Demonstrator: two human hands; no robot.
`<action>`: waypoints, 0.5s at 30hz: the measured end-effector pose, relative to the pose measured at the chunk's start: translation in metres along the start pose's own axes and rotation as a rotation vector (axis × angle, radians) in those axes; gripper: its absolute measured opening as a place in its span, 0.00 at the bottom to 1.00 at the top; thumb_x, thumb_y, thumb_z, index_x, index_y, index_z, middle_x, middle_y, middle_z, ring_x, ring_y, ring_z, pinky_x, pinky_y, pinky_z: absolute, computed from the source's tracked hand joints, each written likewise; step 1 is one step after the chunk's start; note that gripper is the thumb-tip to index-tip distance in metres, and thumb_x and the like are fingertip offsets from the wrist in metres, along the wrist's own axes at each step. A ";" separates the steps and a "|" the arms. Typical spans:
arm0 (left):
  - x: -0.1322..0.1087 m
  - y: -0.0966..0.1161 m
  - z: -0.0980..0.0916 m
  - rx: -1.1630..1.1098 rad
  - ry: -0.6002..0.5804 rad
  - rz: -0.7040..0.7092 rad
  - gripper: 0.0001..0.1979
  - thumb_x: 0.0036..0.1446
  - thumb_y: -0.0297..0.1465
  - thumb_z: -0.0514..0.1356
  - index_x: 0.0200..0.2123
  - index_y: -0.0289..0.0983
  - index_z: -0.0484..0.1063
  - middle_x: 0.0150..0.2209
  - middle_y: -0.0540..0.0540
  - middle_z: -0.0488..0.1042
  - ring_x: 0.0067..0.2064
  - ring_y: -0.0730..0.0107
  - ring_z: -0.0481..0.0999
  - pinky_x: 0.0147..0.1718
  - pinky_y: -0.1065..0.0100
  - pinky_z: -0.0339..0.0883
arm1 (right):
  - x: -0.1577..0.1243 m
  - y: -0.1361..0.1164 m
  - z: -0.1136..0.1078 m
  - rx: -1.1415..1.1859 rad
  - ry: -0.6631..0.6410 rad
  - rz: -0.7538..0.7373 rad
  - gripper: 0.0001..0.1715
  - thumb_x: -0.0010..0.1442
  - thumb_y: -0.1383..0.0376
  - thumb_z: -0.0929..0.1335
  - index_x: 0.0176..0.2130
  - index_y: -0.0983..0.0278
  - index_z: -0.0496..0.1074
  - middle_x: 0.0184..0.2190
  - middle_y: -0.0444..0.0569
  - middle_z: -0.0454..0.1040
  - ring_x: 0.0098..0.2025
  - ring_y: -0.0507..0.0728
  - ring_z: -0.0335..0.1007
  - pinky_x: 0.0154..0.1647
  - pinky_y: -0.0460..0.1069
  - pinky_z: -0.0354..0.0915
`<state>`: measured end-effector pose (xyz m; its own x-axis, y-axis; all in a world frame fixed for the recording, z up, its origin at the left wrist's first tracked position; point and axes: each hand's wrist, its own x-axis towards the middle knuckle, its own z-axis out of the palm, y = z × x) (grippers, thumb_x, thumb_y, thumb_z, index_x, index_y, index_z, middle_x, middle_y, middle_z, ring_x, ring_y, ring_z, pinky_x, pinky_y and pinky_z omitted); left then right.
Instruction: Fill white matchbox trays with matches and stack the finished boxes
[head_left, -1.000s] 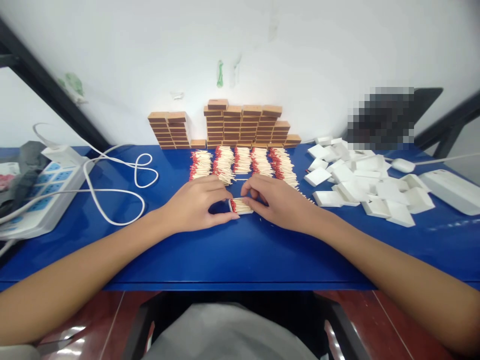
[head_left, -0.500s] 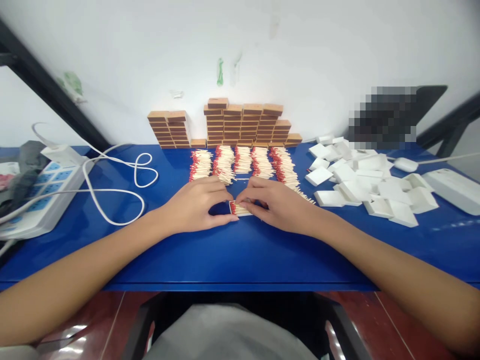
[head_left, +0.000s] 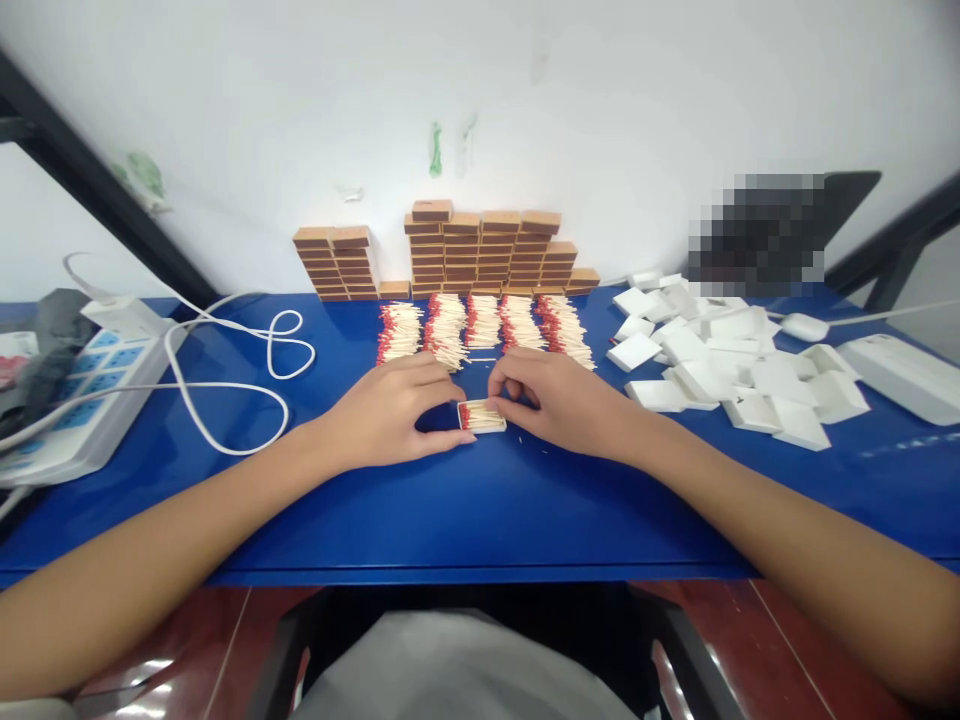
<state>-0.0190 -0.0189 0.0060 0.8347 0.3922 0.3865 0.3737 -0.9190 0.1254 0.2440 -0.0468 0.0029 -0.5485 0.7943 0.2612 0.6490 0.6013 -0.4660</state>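
Note:
A small white tray (head_left: pixel 491 429) filled with red-tipped matches lies on the blue table between my hands. My left hand (head_left: pixel 412 410) has its thumb and fingers around the tray's left end, holding it. My right hand (head_left: pixel 540 398) is at the tray's right end, thumb and index finger brought together; whatever is between the fingertips is too small to make out. Just behind my hands, several bundles of red-tipped matches (head_left: pixel 484 322) lie in a row, the rightmost partly beside my right hand.
Stacked brown matchboxes (head_left: pixel 461 255) stand against the wall. A heap of white trays (head_left: pixel 705 350) covers the right side, with a white device (head_left: pixel 904 375) beyond. On the left are a power strip (head_left: pixel 90 400) and looping white cables (head_left: pixel 225 452).
My right hand has drawn back slightly to the right and opened the view of the tray's matches. My left hand keeps its place. The view has shifted slightly.

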 end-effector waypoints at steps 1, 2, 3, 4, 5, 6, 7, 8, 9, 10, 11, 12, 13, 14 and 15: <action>0.000 0.000 0.000 -0.001 0.000 -0.001 0.18 0.69 0.46 0.65 0.46 0.36 0.81 0.38 0.43 0.80 0.42 0.60 0.79 0.43 0.61 0.72 | 0.000 -0.001 0.001 0.004 0.001 -0.001 0.04 0.68 0.69 0.69 0.38 0.62 0.73 0.33 0.44 0.70 0.33 0.54 0.67 0.36 0.49 0.59; 0.000 0.001 -0.001 -0.003 0.001 -0.004 0.18 0.69 0.46 0.65 0.46 0.36 0.81 0.39 0.43 0.80 0.42 0.60 0.79 0.43 0.61 0.72 | 0.000 -0.002 0.001 0.006 0.000 -0.005 0.04 0.68 0.69 0.69 0.38 0.62 0.73 0.32 0.44 0.70 0.33 0.54 0.67 0.36 0.49 0.59; 0.000 0.001 -0.001 -0.006 0.004 -0.006 0.18 0.69 0.46 0.65 0.46 0.36 0.81 0.39 0.43 0.80 0.42 0.60 0.79 0.43 0.61 0.73 | 0.000 -0.003 0.001 0.005 -0.002 -0.008 0.04 0.68 0.69 0.69 0.39 0.61 0.73 0.33 0.44 0.70 0.33 0.54 0.67 0.36 0.49 0.60; 0.000 0.001 -0.001 -0.010 0.005 -0.006 0.18 0.69 0.46 0.66 0.46 0.36 0.81 0.39 0.43 0.80 0.42 0.60 0.79 0.44 0.60 0.73 | 0.001 -0.003 0.000 0.002 -0.003 -0.011 0.03 0.68 0.68 0.69 0.39 0.61 0.73 0.33 0.44 0.71 0.33 0.54 0.67 0.36 0.49 0.60; -0.001 0.000 0.000 -0.012 0.009 -0.007 0.18 0.69 0.46 0.66 0.46 0.36 0.81 0.39 0.43 0.80 0.43 0.60 0.79 0.44 0.60 0.74 | 0.002 -0.002 -0.002 -0.006 0.005 -0.015 0.03 0.69 0.67 0.69 0.39 0.61 0.73 0.33 0.45 0.71 0.33 0.54 0.67 0.35 0.49 0.60; -0.001 0.000 0.000 -0.012 0.015 -0.004 0.17 0.69 0.46 0.66 0.45 0.36 0.81 0.40 0.43 0.80 0.43 0.60 0.79 0.44 0.59 0.74 | 0.003 0.000 -0.006 -0.019 0.025 -0.020 0.03 0.69 0.66 0.70 0.39 0.61 0.73 0.33 0.45 0.72 0.33 0.54 0.67 0.35 0.49 0.60; -0.002 0.000 0.001 -0.011 0.021 0.000 0.17 0.69 0.45 0.66 0.45 0.36 0.81 0.40 0.43 0.80 0.43 0.60 0.79 0.44 0.59 0.74 | 0.003 0.004 -0.012 -0.038 0.059 -0.018 0.03 0.69 0.65 0.70 0.39 0.61 0.74 0.33 0.46 0.73 0.33 0.55 0.67 0.35 0.50 0.60; -0.002 -0.001 0.002 -0.011 0.025 0.003 0.17 0.69 0.45 0.66 0.45 0.36 0.81 0.40 0.43 0.81 0.43 0.59 0.79 0.44 0.59 0.75 | 0.004 0.010 -0.021 -0.064 0.103 -0.012 0.04 0.69 0.64 0.70 0.39 0.61 0.74 0.33 0.46 0.73 0.33 0.55 0.67 0.35 0.50 0.60; -0.003 -0.001 0.003 -0.012 0.030 0.002 0.16 0.68 0.44 0.67 0.45 0.36 0.81 0.40 0.43 0.81 0.43 0.59 0.79 0.44 0.59 0.75 | 0.004 0.017 -0.031 -0.097 0.157 0.004 0.06 0.69 0.63 0.69 0.38 0.61 0.74 0.32 0.47 0.74 0.33 0.55 0.67 0.35 0.50 0.60; -0.003 -0.001 0.004 -0.013 0.031 -0.001 0.16 0.68 0.44 0.67 0.45 0.36 0.81 0.40 0.43 0.81 0.43 0.59 0.79 0.44 0.59 0.75 | 0.003 0.026 -0.042 -0.135 0.210 0.047 0.07 0.69 0.63 0.69 0.37 0.61 0.74 0.31 0.47 0.74 0.32 0.55 0.67 0.35 0.51 0.59; -0.003 -0.001 0.004 -0.016 0.032 -0.005 0.16 0.68 0.44 0.67 0.45 0.36 0.81 0.40 0.43 0.81 0.43 0.59 0.79 0.44 0.58 0.75 | 0.002 0.036 -0.054 -0.184 0.238 0.091 0.07 0.68 0.62 0.69 0.36 0.61 0.75 0.31 0.47 0.74 0.32 0.56 0.67 0.34 0.51 0.59; -0.003 -0.001 0.005 -0.020 0.032 -0.007 0.15 0.68 0.43 0.67 0.45 0.36 0.81 0.41 0.43 0.81 0.44 0.59 0.79 0.44 0.58 0.75 | 0.000 0.046 -0.065 -0.237 0.268 0.154 0.08 0.67 0.61 0.69 0.35 0.61 0.75 0.30 0.47 0.75 0.31 0.56 0.67 0.33 0.51 0.58; -0.003 0.000 0.004 -0.024 0.036 -0.008 0.15 0.68 0.43 0.67 0.45 0.36 0.81 0.41 0.42 0.81 0.44 0.59 0.79 0.45 0.58 0.76 | -0.002 0.056 -0.074 -0.283 0.290 0.222 0.09 0.66 0.60 0.70 0.34 0.61 0.75 0.29 0.48 0.75 0.31 0.57 0.67 0.33 0.52 0.57; -0.003 0.001 0.004 -0.027 0.044 -0.008 0.15 0.68 0.43 0.68 0.44 0.36 0.81 0.41 0.42 0.81 0.44 0.59 0.79 0.45 0.58 0.76 | -0.004 0.065 -0.082 -0.316 0.316 0.284 0.09 0.65 0.60 0.70 0.34 0.61 0.76 0.29 0.48 0.76 0.30 0.57 0.67 0.33 0.52 0.57; -0.003 0.002 0.003 -0.028 0.057 -0.006 0.14 0.68 0.42 0.68 0.45 0.36 0.81 0.41 0.43 0.81 0.44 0.59 0.79 0.45 0.58 0.76 | -0.006 0.073 -0.088 -0.338 0.351 0.339 0.09 0.65 0.59 0.70 0.34 0.61 0.76 0.29 0.49 0.76 0.31 0.58 0.68 0.33 0.53 0.57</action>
<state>-0.0194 -0.0215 0.0023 0.8075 0.3959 0.4373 0.3670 -0.9175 0.1530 0.3411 0.0005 0.0418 -0.1111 0.8934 0.4354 0.9213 0.2569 -0.2920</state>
